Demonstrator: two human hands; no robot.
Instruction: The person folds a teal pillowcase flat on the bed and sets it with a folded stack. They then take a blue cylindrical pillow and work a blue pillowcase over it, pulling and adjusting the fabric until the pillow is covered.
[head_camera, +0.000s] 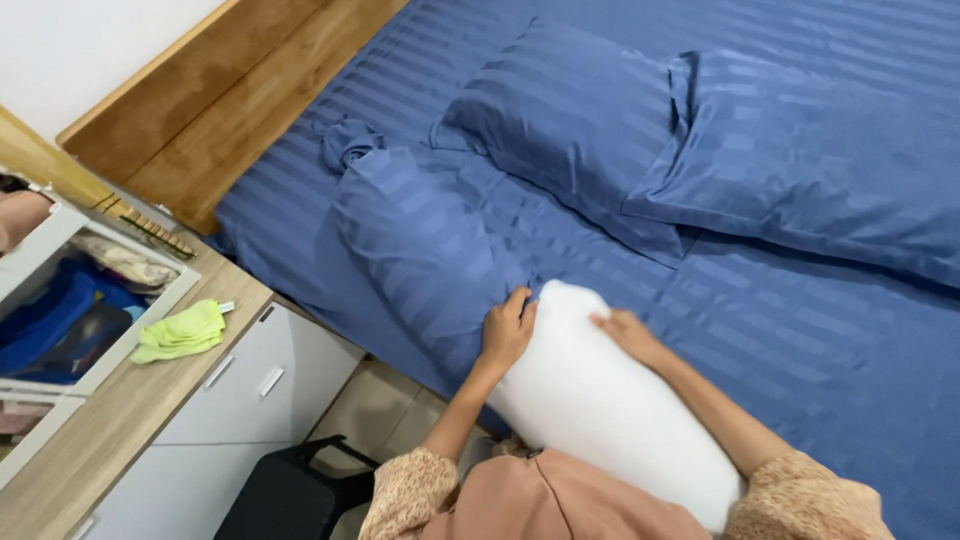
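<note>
Both hands on a bare white bolster at the bed's edge

The left hand (506, 330) and right hand (627, 332) clasp the far end of the bolster (610, 410), whose length runs from the person's lap toward the blue cover (420, 235) lying ahead, slightly left.

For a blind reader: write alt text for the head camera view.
A person's left hand and right hand press a bare white bolster against a bed with a blue striped sheet. Two blue pillows lie beyond; a green cloth sits on a wooden dresser.
</note>
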